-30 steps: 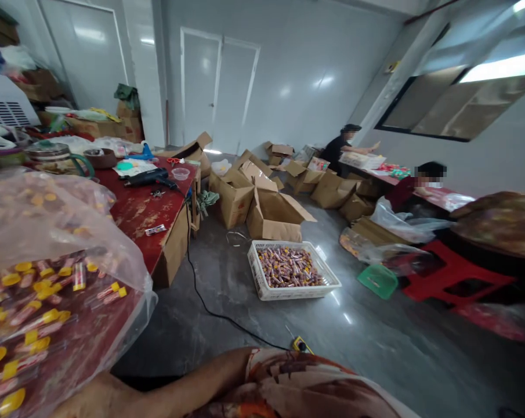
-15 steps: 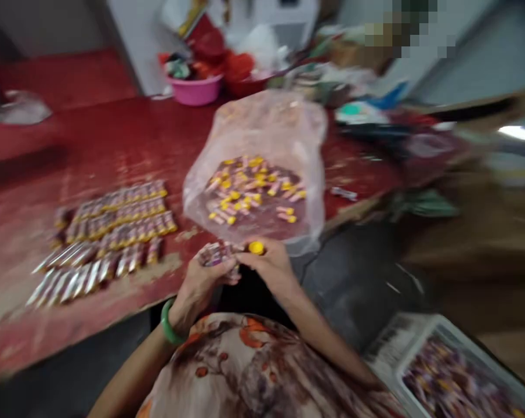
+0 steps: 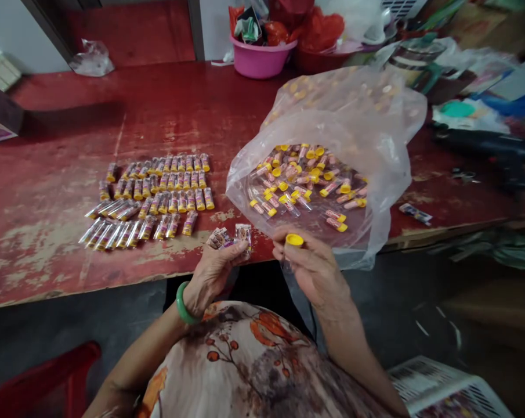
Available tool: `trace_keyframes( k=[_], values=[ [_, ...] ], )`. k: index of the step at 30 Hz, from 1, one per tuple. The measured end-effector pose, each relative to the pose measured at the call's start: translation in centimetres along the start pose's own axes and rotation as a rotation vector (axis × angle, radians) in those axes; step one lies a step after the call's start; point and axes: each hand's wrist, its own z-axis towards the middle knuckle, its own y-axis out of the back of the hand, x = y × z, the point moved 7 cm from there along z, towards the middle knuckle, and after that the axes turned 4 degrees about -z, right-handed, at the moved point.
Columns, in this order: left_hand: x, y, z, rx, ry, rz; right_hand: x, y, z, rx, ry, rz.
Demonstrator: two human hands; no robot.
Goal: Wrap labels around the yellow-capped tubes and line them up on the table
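My left hand (image 3: pixel 210 268) is closed around a few small printed wrappers (image 3: pixel 243 233), the thumb lying across them. A green bangle (image 3: pixel 185 303) circles that wrist. In my right hand (image 3: pixel 321 276) I grip a small tube by its yellow cap (image 3: pixel 294 239); fingers cover most of its body. The two hands are apart, at the table's front edge. Just beyond my right hand lies an open translucent plastic bag (image 3: pixel 332 125) with many yellow-capped clear tubes (image 3: pixel 303 180) inside. Left of it, wrapped yellow-capped tubes (image 3: pixel 173 200) lie in rows on the red table (image 3: pixel 166 125).
A pink basin (image 3: pixel 262 61) of odds and ends stands at the back. Scissors (image 3: pixel 463 174) and a single wrapper (image 3: pixel 415 213) lie right of the bag. Below right is a white crate (image 3: pixel 436 377); a red stool (image 3: pixel 49 380) stands low at left.
My right hand has moved right, away from my left, holding the yellow-capped tube. The left hand still holds the wrappers. The whole view has turned left, so things sit farther right.
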Motion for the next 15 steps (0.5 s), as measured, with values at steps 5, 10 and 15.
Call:
trace_keyframes(
  k=[5,10,15],
  values=[
    [0.4,-0.3,-0.6,0.038,0.018,0.019,-2.8,-1.5,0.5,-0.066,-0.117,-0.026],
    [0.8,0.1,-1.0,0.09,0.023,0.045,-4.0,-2.7,1.3,-0.065,-0.182,-0.012],
    [0.1,1.2,-0.8,0.094,0.005,0.063,-4.2,-3.6,2.0,-0.04,-0.186,-0.064]
  ],
)
